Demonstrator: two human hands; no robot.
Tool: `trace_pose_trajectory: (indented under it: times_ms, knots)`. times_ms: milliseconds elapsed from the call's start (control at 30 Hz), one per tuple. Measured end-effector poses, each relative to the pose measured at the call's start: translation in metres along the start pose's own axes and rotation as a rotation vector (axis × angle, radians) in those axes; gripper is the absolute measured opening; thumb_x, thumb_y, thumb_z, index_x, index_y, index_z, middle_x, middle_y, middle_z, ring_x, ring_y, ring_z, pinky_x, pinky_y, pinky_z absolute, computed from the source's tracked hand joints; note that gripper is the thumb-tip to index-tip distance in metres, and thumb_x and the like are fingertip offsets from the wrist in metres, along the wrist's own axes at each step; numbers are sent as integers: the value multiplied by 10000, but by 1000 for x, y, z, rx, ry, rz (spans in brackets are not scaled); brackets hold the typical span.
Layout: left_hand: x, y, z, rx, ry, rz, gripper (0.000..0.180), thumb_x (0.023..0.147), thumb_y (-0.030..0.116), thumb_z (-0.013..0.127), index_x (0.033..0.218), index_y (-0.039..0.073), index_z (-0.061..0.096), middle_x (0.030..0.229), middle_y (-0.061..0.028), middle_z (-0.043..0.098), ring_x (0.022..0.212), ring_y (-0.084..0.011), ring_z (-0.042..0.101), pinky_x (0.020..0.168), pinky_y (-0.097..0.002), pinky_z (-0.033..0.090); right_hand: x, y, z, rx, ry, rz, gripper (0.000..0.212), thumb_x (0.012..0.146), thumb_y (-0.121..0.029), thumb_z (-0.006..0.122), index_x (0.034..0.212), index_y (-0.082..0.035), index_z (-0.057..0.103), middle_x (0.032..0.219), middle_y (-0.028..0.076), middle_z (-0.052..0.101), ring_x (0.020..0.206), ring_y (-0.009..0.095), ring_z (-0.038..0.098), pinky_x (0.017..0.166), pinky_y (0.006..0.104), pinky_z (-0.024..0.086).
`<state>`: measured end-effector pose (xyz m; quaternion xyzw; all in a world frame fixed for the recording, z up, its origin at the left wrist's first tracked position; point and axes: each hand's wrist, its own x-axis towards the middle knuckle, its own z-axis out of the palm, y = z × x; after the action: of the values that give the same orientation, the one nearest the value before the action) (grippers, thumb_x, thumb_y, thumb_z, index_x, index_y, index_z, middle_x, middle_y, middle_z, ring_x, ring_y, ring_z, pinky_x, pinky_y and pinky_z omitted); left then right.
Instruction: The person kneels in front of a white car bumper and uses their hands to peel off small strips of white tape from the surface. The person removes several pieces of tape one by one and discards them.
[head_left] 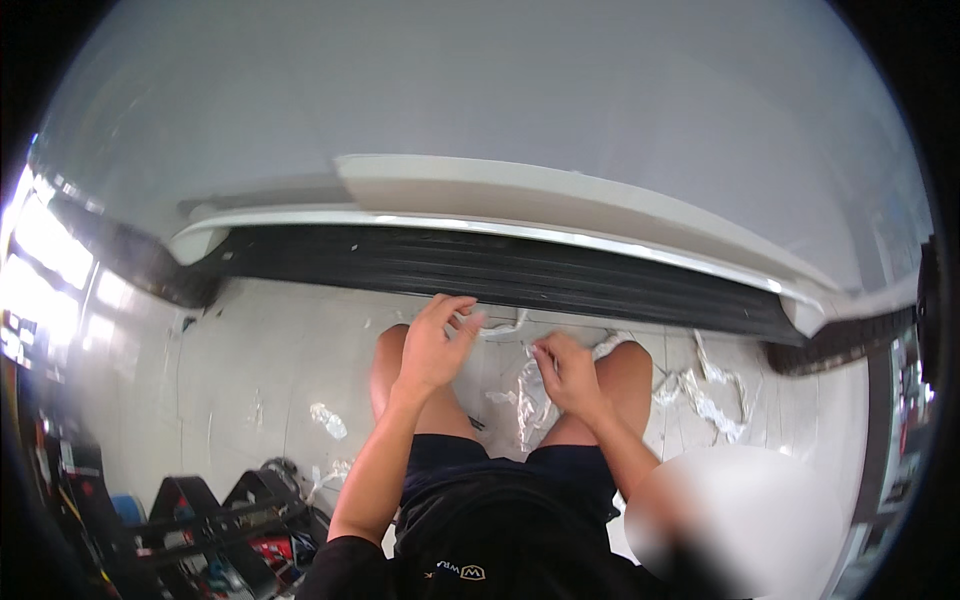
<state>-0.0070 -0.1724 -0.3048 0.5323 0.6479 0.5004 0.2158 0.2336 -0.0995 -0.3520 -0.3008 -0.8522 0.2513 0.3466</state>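
My left hand is just in front of the edge of a black ribbed running board. Its fingers are curved and apart from the thumb, with nothing plainly held. Over my right knee, my right hand pinches what looks like a small whitish scrap of film between thumb and fingertips. Crumpled clear film shows below that hand; whether it joins the scrap I cannot tell. Silver trim runs along the board under a grey vehicle's side.
Crumpled film strips lie on the tiled floor at right, and another scrap at left. A black tool rack stands lower left. Tires show at both ends of the board. A blurred white round shape fills the lower right.
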Motion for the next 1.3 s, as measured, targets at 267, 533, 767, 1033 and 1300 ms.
trace_pose_trajectory:
  times_ms: [267, 533, 767, 1033, 1300]
  knots:
    - [50, 9, -98, 20, 612, 19, 239, 1001, 226, 739, 1049, -3, 693, 910, -108, 697, 800, -194, 648, 769, -371, 523, -49, 16, 54, -254, -432, 342, 235, 970, -194, 672, 1144, -39, 704, 1124, 216, 714, 917, 433, 726, 756, 528, 583]
    - [128, 36, -119, 217, 754, 499, 332, 891, 186, 864, 1096, 14, 668, 998, -88, 642, 773, -163, 617, 710, -306, 505, -34, -2, 57, -222, -411, 299, 307, 956, -147, 682, 1251, -71, 643, 1237, 187, 670, 935, 424, 724, 790, 511, 587]
    - [146, 22, -127, 185, 705, 610, 153, 924, 85, 818, 962, 27, 682, 918, -52, 644, 719, -154, 591, 664, -292, 491, -28, -28, 52, -28, -442, 357, 218, 976, -133, 674, 1185, -69, 676, 1112, 153, 672, 828, 379, 722, 739, 475, 574]
    - [132, 22, -124, 398, 726, 543, 171, 963, 104, 774, 990, 17, 629, 879, -79, 667, 681, -207, 615, 622, -306, 506, 6, -43, 45, 68, -383, 304, 132, 985, -90, 658, 1097, -33, 698, 1004, 144, 688, 783, 332, 717, 712, 417, 570]
    - [126, 59, -149, 1027, 425, 418, 182, 977, 230, 712, 989, 60, 648, 840, -130, 692, 691, -335, 643, 633, -402, 529, 94, -49, 49, 57, -295, 86, 109, 963, -51, 683, 1053, -6, 725, 972, 132, 702, 783, 290, 699, 668, 360, 541]
